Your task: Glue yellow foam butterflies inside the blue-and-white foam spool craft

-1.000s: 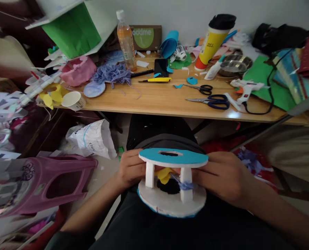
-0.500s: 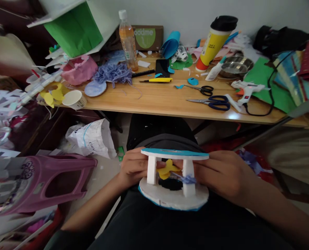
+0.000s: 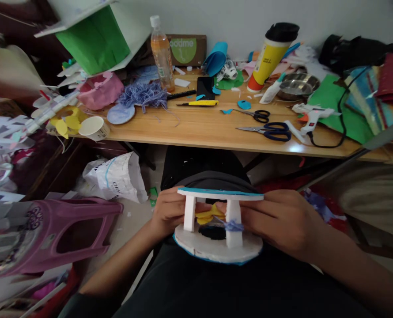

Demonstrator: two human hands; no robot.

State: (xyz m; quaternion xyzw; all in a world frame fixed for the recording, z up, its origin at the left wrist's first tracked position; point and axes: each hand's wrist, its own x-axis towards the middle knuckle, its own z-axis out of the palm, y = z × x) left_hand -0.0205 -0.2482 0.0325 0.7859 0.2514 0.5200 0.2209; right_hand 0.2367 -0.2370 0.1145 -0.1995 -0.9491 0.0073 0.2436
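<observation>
Over my lap is a craft model of two white foam discs with blue outer faces (image 3: 220,254), joined by white posts (image 3: 233,236). My left hand (image 3: 168,212) is closed at its left side, with fingers reaching behind the left post. My right hand (image 3: 279,216) is closed at the right side, its fingers going in behind the right post. Inside, fingertips of both hands touch a yellow petal-shaped piece (image 3: 209,215). Purple yarn (image 3: 233,225) is wound round the right post. A dark round opening (image 3: 212,232) shows in the lower disc. Some fingertips are hidden by the posts and upper disc.
On the wooden table (image 3: 196,130) lie navy scissors (image 3: 272,131), black scissors (image 3: 259,115), a yellow cutter (image 3: 203,103), a glue gun (image 3: 312,119) and purple yarn (image 3: 146,95). A bottle (image 3: 162,57) and a yellow cup (image 3: 271,57) stand behind. Left is a pink stool (image 3: 67,221).
The yellow piece has tilted and now looks flatter, with fingertips on it. The model has shifted slightly left and turned a little. Both hands keep their places at its sides.
</observation>
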